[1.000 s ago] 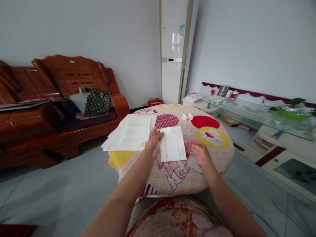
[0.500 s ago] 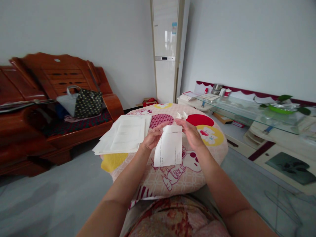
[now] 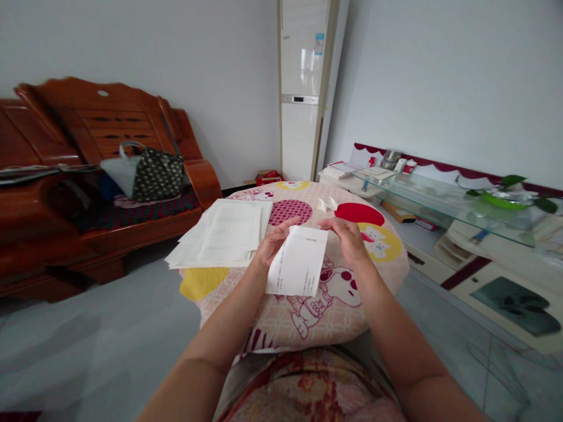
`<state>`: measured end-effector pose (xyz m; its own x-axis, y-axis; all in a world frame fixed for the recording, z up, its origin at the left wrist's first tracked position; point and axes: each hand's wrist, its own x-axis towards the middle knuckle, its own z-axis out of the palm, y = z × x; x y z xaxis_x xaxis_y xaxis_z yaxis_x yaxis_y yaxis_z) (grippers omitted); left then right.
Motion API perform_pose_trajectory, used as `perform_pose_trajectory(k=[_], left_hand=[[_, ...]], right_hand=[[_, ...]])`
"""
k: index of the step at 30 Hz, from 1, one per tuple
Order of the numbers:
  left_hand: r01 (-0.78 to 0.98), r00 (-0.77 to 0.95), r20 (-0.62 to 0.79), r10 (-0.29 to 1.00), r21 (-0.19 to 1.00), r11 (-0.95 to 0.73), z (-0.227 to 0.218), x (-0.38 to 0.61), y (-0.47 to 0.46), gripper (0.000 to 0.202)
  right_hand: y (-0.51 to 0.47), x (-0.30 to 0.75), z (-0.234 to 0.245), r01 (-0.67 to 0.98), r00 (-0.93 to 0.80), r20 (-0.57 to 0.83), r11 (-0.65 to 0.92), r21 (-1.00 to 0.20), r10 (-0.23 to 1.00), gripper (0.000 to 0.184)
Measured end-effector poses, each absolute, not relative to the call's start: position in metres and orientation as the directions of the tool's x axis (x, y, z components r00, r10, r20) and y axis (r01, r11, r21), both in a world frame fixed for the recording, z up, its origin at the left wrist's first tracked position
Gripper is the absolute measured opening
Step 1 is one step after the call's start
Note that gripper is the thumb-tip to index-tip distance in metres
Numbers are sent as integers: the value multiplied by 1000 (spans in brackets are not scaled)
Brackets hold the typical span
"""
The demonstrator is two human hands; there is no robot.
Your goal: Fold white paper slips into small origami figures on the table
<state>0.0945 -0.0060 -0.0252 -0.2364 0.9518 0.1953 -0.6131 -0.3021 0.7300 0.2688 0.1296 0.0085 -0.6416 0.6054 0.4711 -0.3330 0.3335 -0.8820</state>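
Observation:
A white printed sheet of paper [image 3: 298,264], apparently folded, hangs between my hands over the round table [image 3: 259,319]. My left hand [image 3: 273,245] grips it at its upper left, with the fingers partly behind the sheet. At the upper right corner, my right hand [image 3: 349,239] pinches the edge between thumb and fingers. To the left of my left hand lies a loose stack of white papers [image 3: 231,231], its sheets overlapping unevenly. Two small white folded paper pieces [image 3: 328,204] rest on the patterned cloth beyond my right hand.
A carved wooden sofa [image 3: 99,126] with a dark patterned bag [image 3: 158,174] stands at left. Behind the table rises a tall white air conditioner [image 3: 300,135]. A low cabinet with a glass top [image 3: 444,196] runs along the right, bearing papers, cups and a green bowl [image 3: 505,199].
The lower end of the held sheet has swung left, and the sheet now shows more broadly. Both hands stay on it. The whole view has shifted slightly.

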Motion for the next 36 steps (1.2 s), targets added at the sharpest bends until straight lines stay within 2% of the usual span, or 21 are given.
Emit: perform_pose_trajectory(k=[4,11,16,21,24,27,29,31,33,36], left_hand=[[-605,-309,196,931,715,-351,-24,94,-8,60],[-595,-379,225,898,684,-422,-20,95,-12,54],[-563,-412,238,880,693,-451,-19,93,-9,48],[-442,-412,251,876,786,-433,-23,75,-14,50],[-304,-353,201,914,899,-315,-29,59,-19,48],[-8,-377,187,907,979,-205,-34,51,-19,42],[238,-414,308,857,945,-224,-36,54,-15,33],[421,-353,413,840,871,-252,-37,62,-7,25],[483,-236,436,869,828,-285,-38,74,2,24],[417,-138,439,888,839,-350,-42,89,16,23]], right_hand=[[134,274,30,-301,-705,501,427,-853,503,25],[141,286,56,-204,-812,437,513,-834,388,19],[140,287,61,-162,-841,338,400,-902,422,21],[138,288,62,-79,-887,185,256,-963,423,25],[142,285,47,8,-906,86,220,-976,415,25],[148,279,20,75,-908,39,253,-964,417,23],[150,275,2,118,-923,-1,279,-953,386,23],[152,273,-11,135,-931,-16,303,-944,365,24],[153,273,-17,128,-934,-14,297,-946,356,26],[152,275,-16,107,-938,0,288,-952,347,25]])
